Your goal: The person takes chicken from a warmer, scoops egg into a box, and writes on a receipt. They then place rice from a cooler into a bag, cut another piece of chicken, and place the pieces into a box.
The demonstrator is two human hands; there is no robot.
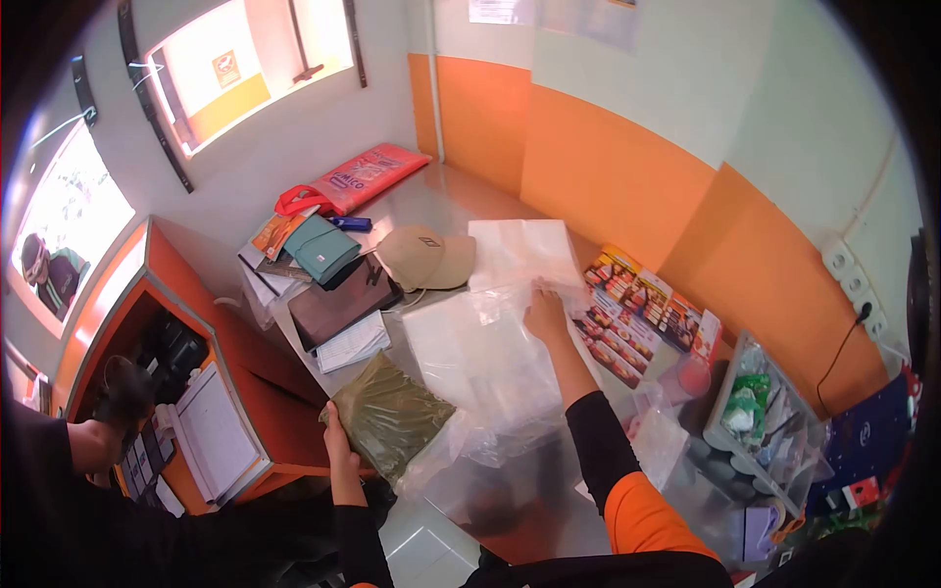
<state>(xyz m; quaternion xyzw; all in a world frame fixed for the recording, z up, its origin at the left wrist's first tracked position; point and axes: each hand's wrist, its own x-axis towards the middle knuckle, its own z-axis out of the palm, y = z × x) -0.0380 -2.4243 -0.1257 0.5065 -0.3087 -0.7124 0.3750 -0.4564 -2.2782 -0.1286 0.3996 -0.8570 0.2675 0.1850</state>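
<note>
Two hands are showing in the head view. The left hand (338,436) is closing its grip on the near-left edge of an olive packet (390,412), which is lying tilted at the surface's (441,196) edge. The right hand (546,316) is resting on the far end of a clear plastic bag (480,367) — long axis running away from the person. Its fingers are blurring into the plastic — pinching or flat, cannot tell.

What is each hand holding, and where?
Left hand grips the olive-green packet by its left edge; right hand touches the clear plastic bag at its far end.
</note>
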